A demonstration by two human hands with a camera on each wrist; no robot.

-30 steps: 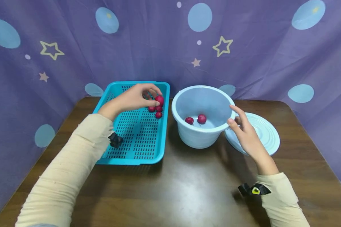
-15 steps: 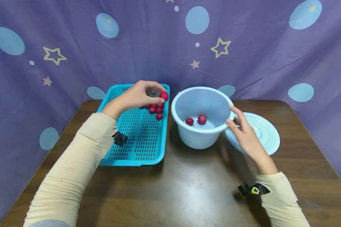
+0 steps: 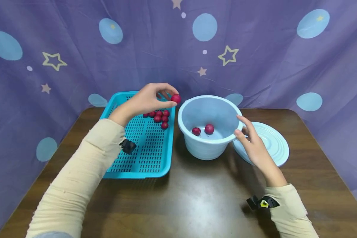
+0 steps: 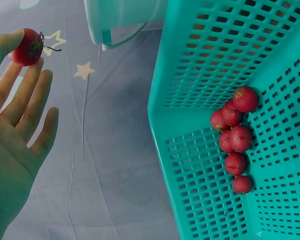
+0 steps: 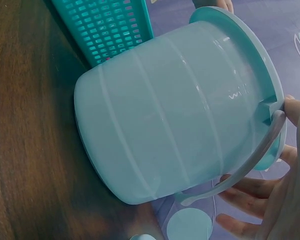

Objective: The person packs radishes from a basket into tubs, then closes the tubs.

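A round red radish is pinched between the thumb and fingertips of my left hand, above the right rim of the turquoise basket. In the left wrist view, that radish shows a thin wiry tail. Several more radishes lie in the basket's far right part. My right hand grips the right rim of a pale blue bucket, thumb and fingers at its edge. Two radishes are on the bucket's floor. The bucket's handle hangs beside the right fingers in the right wrist view.
A round pale blue lid lies on the brown wooden table, right of the bucket and partly behind the right hand. Basket and bucket stand close side by side. A purple patterned curtain hangs behind the table.
My left hand has lifted the radish up and to the right, from over the other radishes to the basket's right rim. The right hand stays on the bucket. The head view shifts slightly.
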